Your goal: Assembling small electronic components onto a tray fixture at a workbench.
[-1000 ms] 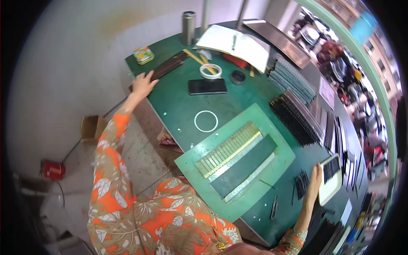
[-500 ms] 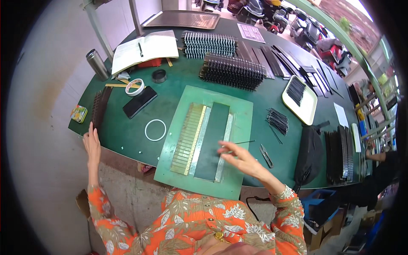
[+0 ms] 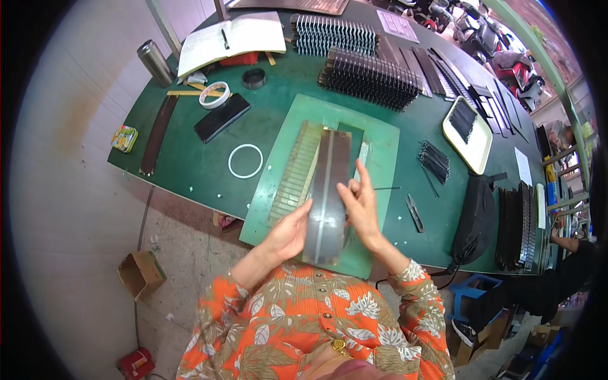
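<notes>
My left hand point(image 3: 289, 232) and my right hand point(image 3: 360, 206) hold a long dark brown strip panel point(image 3: 330, 190) with a pale line down its middle, one hand on each long edge near its lower end. The panel is lifted over a light green mat point(image 3: 380, 152). Beside it on the mat lies a row of tan ribbed pieces point(image 3: 295, 170). A thin dark needle-like piece point(image 3: 386, 188) sticks out just right of my right hand's fingers.
On the dark green table point(image 3: 190, 168) lie a white ring point(image 3: 245, 161), black phone point(image 3: 221, 118), tape roll point(image 3: 214, 95), open notebook point(image 3: 231, 38), metal cup point(image 3: 155, 63), racks of dark combs point(image 3: 370, 79), a white tray point(image 3: 468, 126), snips point(image 3: 415, 213). A cardboard box point(image 3: 141, 273) sits on the floor.
My left hand came off the table's far left edge to the mat. Both hands now grip the dark panel, lifted off the mat. The view has swung toward the mat.
</notes>
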A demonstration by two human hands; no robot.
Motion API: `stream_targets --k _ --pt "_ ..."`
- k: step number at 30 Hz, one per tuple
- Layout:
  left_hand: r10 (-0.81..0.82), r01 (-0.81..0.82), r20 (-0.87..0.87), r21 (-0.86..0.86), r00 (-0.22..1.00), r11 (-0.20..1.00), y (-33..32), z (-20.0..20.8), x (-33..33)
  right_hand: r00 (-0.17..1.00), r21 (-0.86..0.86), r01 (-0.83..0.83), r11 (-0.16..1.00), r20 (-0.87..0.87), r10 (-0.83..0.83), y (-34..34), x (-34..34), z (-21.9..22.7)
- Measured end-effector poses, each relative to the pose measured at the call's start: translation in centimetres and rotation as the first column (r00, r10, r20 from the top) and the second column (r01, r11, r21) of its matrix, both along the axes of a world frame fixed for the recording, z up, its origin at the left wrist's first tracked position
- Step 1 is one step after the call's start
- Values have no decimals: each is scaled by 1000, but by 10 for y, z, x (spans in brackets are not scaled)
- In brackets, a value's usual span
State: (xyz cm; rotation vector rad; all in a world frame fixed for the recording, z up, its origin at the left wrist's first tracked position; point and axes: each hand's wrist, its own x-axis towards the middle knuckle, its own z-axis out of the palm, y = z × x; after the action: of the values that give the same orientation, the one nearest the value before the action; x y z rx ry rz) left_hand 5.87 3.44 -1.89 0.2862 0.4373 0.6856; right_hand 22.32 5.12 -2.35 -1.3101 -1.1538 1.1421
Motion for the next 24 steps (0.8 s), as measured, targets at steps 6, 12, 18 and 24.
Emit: stream_targets --k 6,12,18,24 --pt "270 -37 -442 468 855 883 -11 4 -11 974 31 133 991 180 -137 28 26 -10" --pt "769 516 -485 823 417 238 -16 -4 -12 749 -65 -9 998 661 50 30 23 -2" --pt "776 638 -467 762 424 110 -19 -18 -15 516 -137 -87 987 841 162 14 23 11" --pt "785 643 -448 761 428 84 -20 -21 -17 367 157 -172 973 926 -84 2 89 11"
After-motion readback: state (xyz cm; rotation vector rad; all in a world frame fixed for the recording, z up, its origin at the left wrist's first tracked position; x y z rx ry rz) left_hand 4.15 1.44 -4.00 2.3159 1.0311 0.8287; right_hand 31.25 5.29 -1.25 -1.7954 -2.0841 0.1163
